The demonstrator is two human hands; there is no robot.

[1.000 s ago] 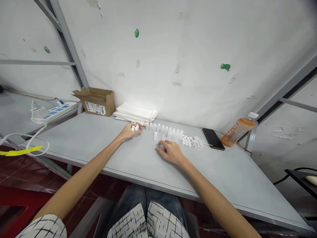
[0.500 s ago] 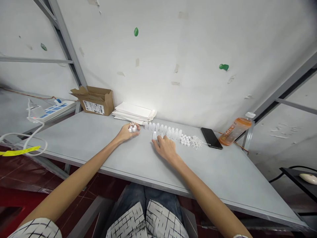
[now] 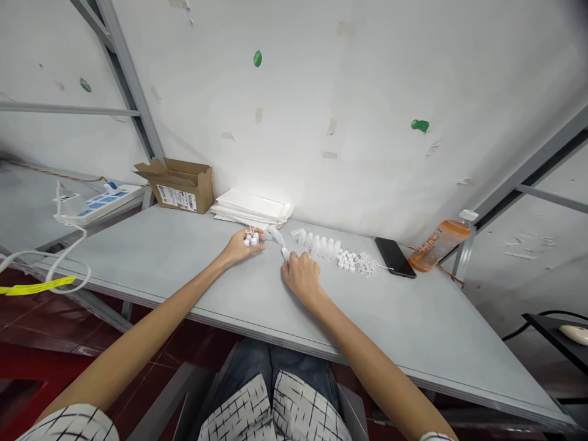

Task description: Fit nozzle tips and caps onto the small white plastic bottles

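My left hand (image 3: pixel 241 245) rests on the grey table (image 3: pixel 174 257), fingers curled round several small white caps (image 3: pixel 251 238). My right hand (image 3: pixel 301 272) is closed on a small white bottle (image 3: pixel 285 253), lifted just off the table near the left end of a row of white bottles (image 3: pixel 319 244). Another white bottle (image 3: pixel 277 235) lies between the two hands. To the right of the row sits a heap of small white caps and rings (image 3: pixel 356 262).
A stack of white sheets (image 3: pixel 252 208) and an open cardboard box (image 3: pixel 181 184) stand at the back by the wall. A black phone (image 3: pixel 395 257) and an orange drink bottle (image 3: pixel 436 242) lie to the right. A power strip (image 3: pixel 98 202) with white cables sits on the left.
My right hand has moved left along the row and picked up a white bottle; some bottles at the row's left end have shifted. My left hand has stayed put with its caps.
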